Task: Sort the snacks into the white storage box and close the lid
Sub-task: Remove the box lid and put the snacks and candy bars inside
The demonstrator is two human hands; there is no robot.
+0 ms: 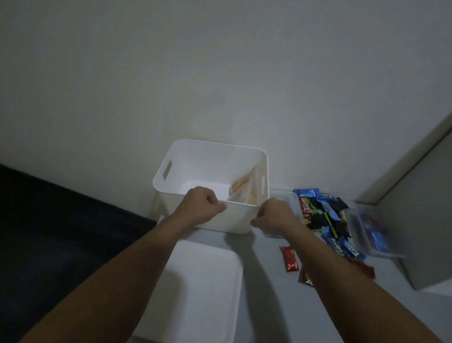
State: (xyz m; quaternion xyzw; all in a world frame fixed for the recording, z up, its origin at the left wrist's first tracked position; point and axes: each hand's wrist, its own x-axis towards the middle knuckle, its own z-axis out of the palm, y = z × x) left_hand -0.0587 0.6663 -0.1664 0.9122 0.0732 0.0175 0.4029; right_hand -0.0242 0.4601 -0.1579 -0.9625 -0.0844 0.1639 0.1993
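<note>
The open white plastic storage box point(211, 186) with cut-out side handles stands on the pale grey counter point(263, 297), pushed back against the wall, and everything else is best placed from it. Inside, leaning against its right wall, is one clear pouch with orange-yellow contents point(244, 190); the rest of the floor looks bare. The flat white lid point(196, 294) lies on the counter just in front of the box, nearer the person. The left hand point(201, 205) is curled into a loose fist at the box's near rim, touching or almost touching it; whether it pinches anything cannot be made out. The right hand point(276, 216) is likewise curled, just off the box's near right corner, and appears to hold nothing. To the right of the box lies a heap of blue, black and red wrapped snack bars point(321, 214), partly in a shallow clear tray point(293, 200), with a second clear tray point(375, 237) further right and a loose red foil bar point(289, 258) in front of the heap. The step seems to be loading the box, barely begun. It would go best with the left hand steadying the near rim while the right reaches to the heap, takes like-coloured bars together, and lays them flat beside the pouch, keeping everything below the rim so the lid seats.
</note>
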